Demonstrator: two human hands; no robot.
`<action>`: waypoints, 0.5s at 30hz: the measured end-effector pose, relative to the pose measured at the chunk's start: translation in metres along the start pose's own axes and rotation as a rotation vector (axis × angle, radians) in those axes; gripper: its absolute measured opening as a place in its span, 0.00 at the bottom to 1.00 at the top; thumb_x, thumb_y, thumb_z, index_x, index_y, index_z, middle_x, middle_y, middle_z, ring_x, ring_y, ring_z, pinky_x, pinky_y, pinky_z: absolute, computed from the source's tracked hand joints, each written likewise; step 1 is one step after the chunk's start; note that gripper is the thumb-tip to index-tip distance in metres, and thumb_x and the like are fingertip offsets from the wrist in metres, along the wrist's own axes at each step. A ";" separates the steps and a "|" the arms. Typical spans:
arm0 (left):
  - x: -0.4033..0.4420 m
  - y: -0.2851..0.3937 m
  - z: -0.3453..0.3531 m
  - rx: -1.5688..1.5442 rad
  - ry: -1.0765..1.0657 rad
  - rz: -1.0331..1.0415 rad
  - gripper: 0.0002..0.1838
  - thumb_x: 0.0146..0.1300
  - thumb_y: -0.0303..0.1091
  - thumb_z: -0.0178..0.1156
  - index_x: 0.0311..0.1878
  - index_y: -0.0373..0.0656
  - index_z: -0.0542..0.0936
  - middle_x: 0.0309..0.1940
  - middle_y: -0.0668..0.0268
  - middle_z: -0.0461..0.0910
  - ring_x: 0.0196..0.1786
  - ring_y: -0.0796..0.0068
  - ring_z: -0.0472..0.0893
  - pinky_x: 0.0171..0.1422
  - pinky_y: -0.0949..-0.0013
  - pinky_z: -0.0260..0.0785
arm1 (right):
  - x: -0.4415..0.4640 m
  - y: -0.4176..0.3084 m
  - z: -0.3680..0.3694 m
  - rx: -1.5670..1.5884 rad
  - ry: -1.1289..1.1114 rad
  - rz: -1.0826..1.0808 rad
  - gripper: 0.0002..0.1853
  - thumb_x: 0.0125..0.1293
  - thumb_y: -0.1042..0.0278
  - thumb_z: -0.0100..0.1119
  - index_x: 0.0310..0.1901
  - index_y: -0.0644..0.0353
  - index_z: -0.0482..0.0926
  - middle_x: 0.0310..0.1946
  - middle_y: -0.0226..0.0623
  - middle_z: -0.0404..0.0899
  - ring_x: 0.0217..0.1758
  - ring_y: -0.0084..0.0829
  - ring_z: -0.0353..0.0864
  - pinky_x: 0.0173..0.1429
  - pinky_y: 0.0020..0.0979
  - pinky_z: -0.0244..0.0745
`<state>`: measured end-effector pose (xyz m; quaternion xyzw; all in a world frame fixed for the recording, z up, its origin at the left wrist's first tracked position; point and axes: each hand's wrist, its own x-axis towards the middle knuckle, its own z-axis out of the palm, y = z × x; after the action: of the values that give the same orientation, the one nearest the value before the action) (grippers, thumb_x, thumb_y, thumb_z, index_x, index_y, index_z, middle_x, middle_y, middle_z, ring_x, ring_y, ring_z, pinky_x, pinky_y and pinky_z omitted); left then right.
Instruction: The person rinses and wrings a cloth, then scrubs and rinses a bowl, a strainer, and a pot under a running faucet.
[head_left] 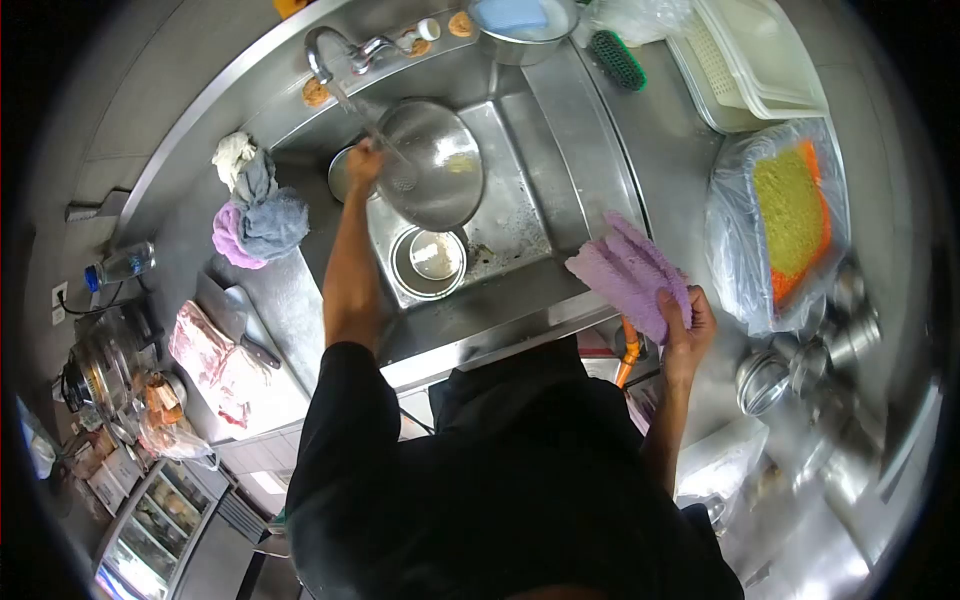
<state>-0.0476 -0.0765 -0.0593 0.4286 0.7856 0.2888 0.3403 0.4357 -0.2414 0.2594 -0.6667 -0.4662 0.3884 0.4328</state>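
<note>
At the sink's (520, 185) far left, rinsing looks unfinished: water (341, 94) runs onto the metal bowl (435, 190); the left hand (366, 165) meets its rim, grip unclear; nearer right, the right hand (688, 325) pinches a purple cloth (630, 275).

- You've got one steel counter (675, 175) with a sink (525, 190) set into it.
- Sink floor: round pot (398, 265), near the side closest to you.
- Back ledge: brown scrubbers (316, 93) around the tap's base, and a metal bowl (520, 48).
- Your left: heap of rags (272, 222); farther along, white board (270, 400) with meat (200, 350) on it and a cleaver (222, 312) beside the meat.
- Your right: green brush (619, 61), stacked tubs (775, 85), clear plastic (738, 245) around something yellow-green and orange, then metalware (762, 383), partly blurred.
</note>
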 end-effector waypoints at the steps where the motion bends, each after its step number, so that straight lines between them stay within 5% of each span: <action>1: 0.001 -0.002 -0.013 -0.002 -0.032 -0.094 0.13 0.47 0.41 0.60 0.31 0.41 0.78 0.23 0.57 0.80 0.30 0.63 0.81 0.33 0.60 0.69 | 0.002 0.003 -0.004 0.012 0.004 0.006 0.14 0.57 0.74 0.62 0.21 0.57 0.66 0.22 0.21 0.67 0.28 0.14 0.60 0.35 0.18 0.57; 5: -0.023 0.042 -0.017 0.212 0.070 -0.076 0.15 0.45 0.40 0.61 0.34 0.42 0.80 0.26 0.55 0.81 0.34 0.55 0.82 0.38 0.57 0.71 | 0.013 0.015 -0.016 0.116 -0.006 0.096 0.13 0.56 0.74 0.63 0.22 0.57 0.67 0.23 0.21 0.68 0.28 0.14 0.61 0.35 0.18 0.58; 7: -0.041 0.079 0.016 0.567 0.178 0.109 0.17 0.43 0.39 0.61 0.38 0.43 0.80 0.30 0.52 0.81 0.38 0.50 0.81 0.43 0.55 0.72 | 0.020 0.020 -0.019 0.165 -0.019 0.135 0.13 0.56 0.74 0.63 0.22 0.57 0.67 0.23 0.22 0.69 0.28 0.14 0.61 0.35 0.18 0.58; 15: -0.156 0.208 0.015 0.645 0.018 0.423 0.22 0.43 0.27 0.61 0.47 0.47 0.79 0.32 0.48 0.80 0.39 0.48 0.79 0.45 0.53 0.71 | 0.041 0.024 -0.037 0.240 -0.082 0.035 0.11 0.56 0.74 0.62 0.24 0.58 0.68 0.27 0.23 0.71 0.32 0.15 0.64 0.39 0.19 0.62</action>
<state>0.1259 -0.1132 0.1318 0.6637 0.7332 0.0944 0.1140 0.4872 -0.2141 0.2441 -0.6017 -0.4218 0.4758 0.4834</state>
